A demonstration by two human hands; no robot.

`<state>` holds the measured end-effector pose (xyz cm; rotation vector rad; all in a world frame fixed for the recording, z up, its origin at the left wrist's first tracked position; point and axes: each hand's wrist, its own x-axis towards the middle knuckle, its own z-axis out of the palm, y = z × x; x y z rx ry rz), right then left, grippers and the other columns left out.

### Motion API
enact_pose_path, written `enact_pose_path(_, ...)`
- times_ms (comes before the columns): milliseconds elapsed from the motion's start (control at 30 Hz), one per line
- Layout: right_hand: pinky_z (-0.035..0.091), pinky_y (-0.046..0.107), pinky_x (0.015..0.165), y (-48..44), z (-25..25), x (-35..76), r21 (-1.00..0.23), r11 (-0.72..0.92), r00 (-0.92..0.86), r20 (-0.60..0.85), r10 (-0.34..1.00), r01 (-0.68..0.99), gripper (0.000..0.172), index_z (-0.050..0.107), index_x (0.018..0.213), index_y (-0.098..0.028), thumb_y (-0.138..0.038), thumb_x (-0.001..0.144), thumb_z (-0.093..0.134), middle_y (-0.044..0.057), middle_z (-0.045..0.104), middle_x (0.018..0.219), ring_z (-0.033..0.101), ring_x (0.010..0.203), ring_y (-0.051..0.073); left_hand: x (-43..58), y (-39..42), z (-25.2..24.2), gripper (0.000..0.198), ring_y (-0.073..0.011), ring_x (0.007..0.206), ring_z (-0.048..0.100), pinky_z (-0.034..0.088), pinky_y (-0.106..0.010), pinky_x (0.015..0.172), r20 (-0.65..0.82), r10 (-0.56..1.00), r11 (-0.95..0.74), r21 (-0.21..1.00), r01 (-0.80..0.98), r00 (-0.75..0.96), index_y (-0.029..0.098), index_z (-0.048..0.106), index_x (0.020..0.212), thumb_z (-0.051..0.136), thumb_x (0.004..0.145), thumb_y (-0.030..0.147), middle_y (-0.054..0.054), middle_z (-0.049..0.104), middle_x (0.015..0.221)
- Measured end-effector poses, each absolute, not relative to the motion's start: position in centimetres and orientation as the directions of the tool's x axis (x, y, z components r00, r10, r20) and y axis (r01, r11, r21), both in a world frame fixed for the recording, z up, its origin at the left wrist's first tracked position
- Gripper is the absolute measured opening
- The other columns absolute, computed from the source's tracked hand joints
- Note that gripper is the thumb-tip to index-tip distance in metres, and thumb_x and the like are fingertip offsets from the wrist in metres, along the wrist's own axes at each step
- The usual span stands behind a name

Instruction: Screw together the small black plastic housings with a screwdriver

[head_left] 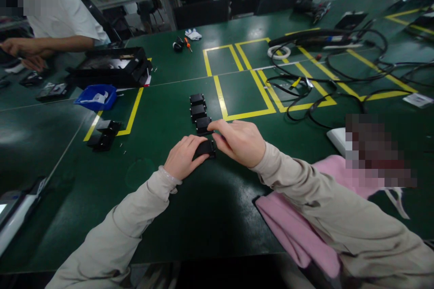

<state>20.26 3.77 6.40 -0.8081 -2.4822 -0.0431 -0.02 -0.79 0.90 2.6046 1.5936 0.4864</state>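
Folded pink fabric (298,235) lies right and on the near side of the small black rectangular block (204,148); block sits on the glossy green tabletop (210,226); left hand (183,156) clamped on it from the left, thumb along its near side; right hand (242,142) just right of it, thumb and forefinger bent close together near its right end; can't tell if they pinch anything or touch it; two black box-shaped pieces (101,135) well left of it; line of three similar black blocks (198,111) runs away just beyond it; blue plastic tray (100,104) with white scraps, beyond and left; yellow tape rectangles (251,114) and looped black cables (315,106), beyond and right; large black case (111,74) farther left; orange screwdriver (187,44) and crumpled white glove (193,34) far beyond it; co-worker's white sleeve (79,13) far left.
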Motion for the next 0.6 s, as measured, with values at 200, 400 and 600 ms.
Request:
enact_pose_path(200, 0.034, 0.026, 0.062, 3.78, 6.47, 20.35, -0.159, 0.819, -0.680, 0.483, 0.551, 0.551, 0.029, 0.059, 0.102, -0.014, -0.033, 0.096, 0.037, 0.005, 0.068, 0.074, 0.058, 0.063, 0.015, 0.04, -0.82, 0.86, 0.034, -0.0252, 0.100, 0.056, 0.048, -0.038, 0.088, 0.240, 0.876, -0.468, 0.214, 0.858, 0.418, 0.017, 0.050, 0.120, 0.056, 0.091, 0.035, -0.009, 0.060, 0.109)
enact_pose_path(400, 0.033, 0.027, 0.062, 3.72, 6.65, 20.29, -0.187, 0.810, -0.672, 0.472, 0.571, 0.556, 0.026, 0.058, 0.107, -0.014, -0.022, 0.092, 0.038, 0.004, 0.066, 0.073, 0.057, 0.063, 0.015, 0.04, -0.85, 0.89, 0.034, -0.0246, 0.099, 0.056, 0.048, -0.039, 0.087, 0.235, 0.878, -0.467, 0.224, 0.855, 0.418, 0.017, 0.049, 0.120, 0.055, 0.092, 0.035, -0.009, 0.059, 0.110)
enact_pose_path(600, 0.031, 0.027, 0.060, 3.74, 6.81, 20.34, -0.185, 0.803, -0.689, 0.428, 0.585, 0.567, 0.030, 0.058, 0.102, -0.015, -0.035, 0.096, 0.037, 0.004, 0.066, 0.070, 0.056, 0.061, 0.016, -0.03, -0.81, 0.80, 0.034, -0.0252, 0.101, 0.056, 0.048, -0.039, 0.088, 0.239, 0.876, -0.471, 0.231, 0.852, 0.419, 0.018, 0.050, 0.121, 0.056, 0.091, 0.034, -0.010, 0.059, 0.110)
